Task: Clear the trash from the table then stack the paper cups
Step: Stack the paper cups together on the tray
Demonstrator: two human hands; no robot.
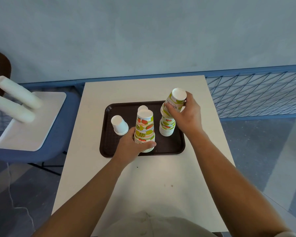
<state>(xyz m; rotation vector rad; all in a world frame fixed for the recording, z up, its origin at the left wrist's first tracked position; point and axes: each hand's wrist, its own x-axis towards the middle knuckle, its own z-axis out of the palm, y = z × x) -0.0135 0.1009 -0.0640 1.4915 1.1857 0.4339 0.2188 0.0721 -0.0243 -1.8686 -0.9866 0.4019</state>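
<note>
A dark brown tray (161,152) lies on the white table (143,185). On it stand upside-down paper cups. My left hand (132,146) grips the base of a fruit-printed cup stack (144,127) at the tray's front middle. My right hand (186,113) holds the upper cups of a second printed stack (167,127) on the right, tilted to the right. A single white cup (119,125) stands upside down on the tray's left. Another cup top (142,107) peeks out behind the middle stack.
To the left a blue chair (41,151) carries a white tray (29,132) with two long stacks of white cups (15,98) lying on it. A blue wire fence (255,94) runs behind and right of the table. Floor surrounds the table.
</note>
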